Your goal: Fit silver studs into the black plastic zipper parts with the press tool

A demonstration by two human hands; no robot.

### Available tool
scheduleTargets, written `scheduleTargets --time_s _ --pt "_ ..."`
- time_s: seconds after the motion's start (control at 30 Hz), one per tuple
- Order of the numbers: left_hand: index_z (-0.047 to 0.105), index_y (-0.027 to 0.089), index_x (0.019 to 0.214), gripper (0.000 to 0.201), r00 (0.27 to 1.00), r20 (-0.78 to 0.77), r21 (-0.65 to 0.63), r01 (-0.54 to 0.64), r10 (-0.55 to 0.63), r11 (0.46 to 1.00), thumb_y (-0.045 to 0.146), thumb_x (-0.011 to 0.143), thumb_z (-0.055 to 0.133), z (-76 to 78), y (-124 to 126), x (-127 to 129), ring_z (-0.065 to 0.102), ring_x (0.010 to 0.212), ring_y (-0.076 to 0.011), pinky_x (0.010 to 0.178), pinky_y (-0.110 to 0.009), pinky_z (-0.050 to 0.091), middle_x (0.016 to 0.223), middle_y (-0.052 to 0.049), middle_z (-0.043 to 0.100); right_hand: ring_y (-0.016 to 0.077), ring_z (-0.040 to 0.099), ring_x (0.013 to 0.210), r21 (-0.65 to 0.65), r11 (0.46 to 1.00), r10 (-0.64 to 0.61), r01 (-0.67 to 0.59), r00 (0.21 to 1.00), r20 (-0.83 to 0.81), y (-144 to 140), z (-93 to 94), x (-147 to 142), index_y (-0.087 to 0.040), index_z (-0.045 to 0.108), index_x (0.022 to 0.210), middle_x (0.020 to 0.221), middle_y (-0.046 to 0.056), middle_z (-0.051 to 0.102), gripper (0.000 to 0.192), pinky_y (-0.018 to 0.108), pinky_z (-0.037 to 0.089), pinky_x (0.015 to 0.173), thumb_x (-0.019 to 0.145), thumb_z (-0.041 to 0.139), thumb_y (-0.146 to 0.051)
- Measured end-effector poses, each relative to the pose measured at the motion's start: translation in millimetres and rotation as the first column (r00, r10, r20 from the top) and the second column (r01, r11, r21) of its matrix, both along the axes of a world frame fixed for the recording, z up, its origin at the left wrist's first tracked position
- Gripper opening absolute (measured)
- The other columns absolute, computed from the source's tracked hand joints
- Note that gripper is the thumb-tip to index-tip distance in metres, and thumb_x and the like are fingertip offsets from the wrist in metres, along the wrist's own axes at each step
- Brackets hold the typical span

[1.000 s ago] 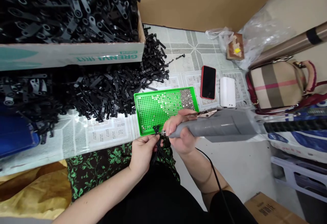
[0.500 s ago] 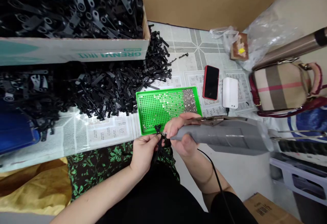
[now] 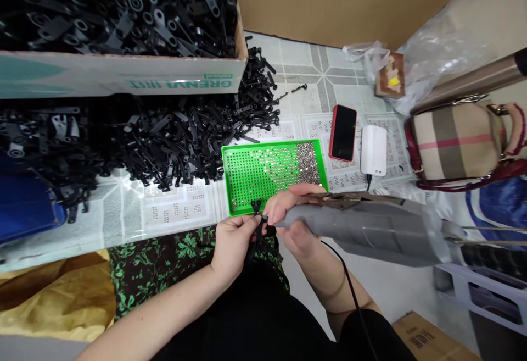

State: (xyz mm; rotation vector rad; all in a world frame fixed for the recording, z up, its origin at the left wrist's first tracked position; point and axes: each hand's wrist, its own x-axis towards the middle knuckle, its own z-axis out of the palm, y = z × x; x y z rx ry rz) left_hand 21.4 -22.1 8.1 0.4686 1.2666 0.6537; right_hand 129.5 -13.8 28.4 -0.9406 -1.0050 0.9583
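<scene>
Near the front edge of the table, my left hand [image 3: 234, 243] pinches small black plastic pieces [image 3: 256, 207] with ring-shaped ends. My right hand [image 3: 294, 215] is wrapped round a thick grey electric screwdriver [image 3: 370, 230] lying nearly level. Its metal tip meets the black pieces at my left fingertips; the exact contact is hidden by the fingers. Just beyond both hands lies a green perforated tray [image 3: 242, 179]. Small shiny screws [image 3: 309, 166] are heaped at its right end, and others sit scattered in its holes.
A cardboard box [image 3: 173, 74] full of black plastic parts stands at the back left, with a loose pile [image 3: 173, 141] before it. A red phone [image 3: 343, 133], white power bank [image 3: 374, 150] and checked handbag [image 3: 453, 140] are at right. A black cable [image 3: 349, 284] hangs by my right forearm.
The rear end of the screwdriver has swung a little lower and to the right. Both hands keep their grips, and the view has shifted slightly.
</scene>
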Motion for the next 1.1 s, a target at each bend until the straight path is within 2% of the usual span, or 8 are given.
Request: scheduleTargets --time_s 0.1,0.2,0.43,0.5,0.63,0.8,0.93,1.1 --pt "0.059 0.016 0.041 0.029 1.0 0.019 -0.004 -0.004 0.004 1.0 0.033 0.061 0.072 -2.1 -1.2 -0.6 0.039 0.043 -0.008 0.045 -0.022 0.032 0.041 0.002 0.052 0.0124 0.053 0.048 0.014 1.0 0.01 -0.011 0.998 0.064 0.6 4.9 -1.8 -0.034 0.052 0.109 0.057 -0.007 0.054 0.032 0.028 0.051 0.05 0.081 0.062 -0.045" --pt "0.059 0.016 0.042 0.028 0.999 0.035 -0.016 -0.017 0.018 1.0 0.032 0.059 0.074 -2.9 -2.4 -1.1 0.04 0.044 -0.0086 0.047 -0.022 0.034 0.041 0.003 0.05 0.0125 0.056 0.052 -0.001 0.996 0.093 -0.094 0.986 0.137 -1.1 8.6 -1.5 -0.031 0.052 0.109 0.061 -0.006 0.057 0.032 0.03 0.052 0.054 0.081 0.064 -0.04" --pt "0.064 0.015 0.046 0.022 0.998 0.031 -0.03 -0.054 0.055 0.998 0.031 0.057 0.076 -1.9 -2.1 -0.9 0.043 0.044 -0.0092 0.047 -0.022 0.036 0.043 0.002 0.054 0.0104 0.054 0.05 -0.054 0.983 0.179 -0.175 0.98 0.091 0.4 2.6 0.8 -0.028 0.054 0.11 0.061 -0.006 0.057 0.037 0.028 0.049 0.051 0.079 0.065 -0.043" --pt "0.066 0.015 0.048 0.024 0.998 0.028 -0.043 -0.056 0.057 0.998 0.035 0.057 0.077 -1.2 -0.9 -0.7 0.046 0.046 -0.0099 0.047 -0.022 0.037 0.047 0.0 0.058 0.0098 0.051 0.044 0.04 0.991 0.124 -0.126 0.991 0.053 10.2 -0.5 8.2 -0.028 0.054 0.113 0.057 -0.007 0.055 0.038 0.026 0.048 0.046 0.081 0.062 -0.046" --pt "0.07 0.016 0.057 0.03 0.999 -0.006 -0.078 -0.036 0.036 0.996 0.045 0.056 0.079 0.7 0.5 -0.3 0.053 0.054 -0.0129 0.051 -0.023 0.041 0.055 -0.003 0.065 0.0085 0.044 0.037 0.221 0.956 -0.192 0.192 0.981 -0.02 36.4 -7.9 31.7 -0.028 0.055 0.11 0.05 -0.01 0.049 0.033 0.023 0.044 0.04 0.081 0.06 -0.043" --pt "0.069 0.015 0.055 0.036 0.99 -0.138 -0.012 -0.036 0.034 0.999 0.05 0.057 0.077 1.8 -1.4 1.6 0.046 0.052 -0.0103 0.047 -0.022 0.034 0.056 -0.003 0.065 0.0092 0.047 0.036 0.163 0.945 -0.288 0.285 0.958 -0.007 53.8 -25.8 43.7 -0.026 0.056 0.096 0.049 -0.009 0.052 0.022 0.024 0.044 0.039 0.08 0.06 -0.041" --pt "0.069 0.014 0.056 0.036 0.992 -0.107 -0.005 -0.069 0.068 0.998 0.049 0.058 0.077 2.7 -2.3 5.1 0.035 0.043 -0.0062 0.041 -0.021 0.027 0.051 -0.001 0.061 0.0098 0.047 0.036 0.133 0.932 -0.339 0.337 0.941 -0.006 57.4 -34.7 41.0 -0.026 0.052 0.095 0.048 -0.01 0.052 0.029 0.026 0.044 0.039 0.077 0.062 -0.047" --pt "0.069 0.012 0.06 0.036 0.989 -0.058 -0.109 -0.138 0.133 0.984 0.044 0.05 0.081 4.6 0.5 8.2 0.054 0.046 -0.0094 0.039 -0.019 0.035 0.062 -0.007 0.07 0.0107 0.048 0.037 0.094 0.926 -0.369 0.366 0.929 0.019 60.2 -38.5 41.0 -0.026 0.05 0.098 0.05 -0.01 0.051 0.034 0.028 0.044 0.04 0.077 0.061 -0.051"
